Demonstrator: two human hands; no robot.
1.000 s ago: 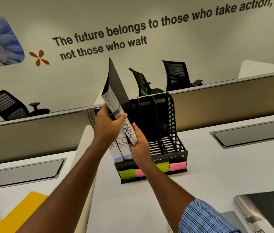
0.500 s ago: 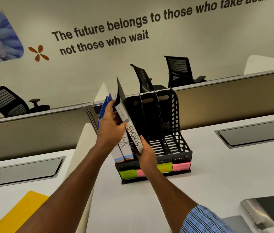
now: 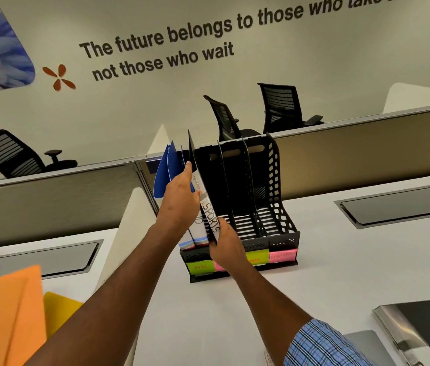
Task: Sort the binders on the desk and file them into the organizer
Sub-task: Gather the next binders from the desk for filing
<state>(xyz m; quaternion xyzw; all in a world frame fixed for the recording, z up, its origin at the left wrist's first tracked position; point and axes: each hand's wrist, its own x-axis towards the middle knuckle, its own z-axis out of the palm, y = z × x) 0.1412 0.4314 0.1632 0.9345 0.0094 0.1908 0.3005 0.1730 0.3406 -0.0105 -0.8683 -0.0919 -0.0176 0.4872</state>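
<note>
A black SPORTS binder (image 3: 209, 215) tilts into the black slotted plastic organizer (image 3: 274, 180).
The left hand (image 3: 179, 196) grips its top, the right hand (image 3: 225, 244) its foot.

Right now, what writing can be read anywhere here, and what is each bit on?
"The future belongs to those who take", cut off by the frame edge, then "not those who wait": the wall.
"SPORTS": spine of the black binder.
"HR": green note on the organizer.
Yellow note and pink note: blurred, unreadable.
Small print higher on the binder spine: too small to read.
</note>
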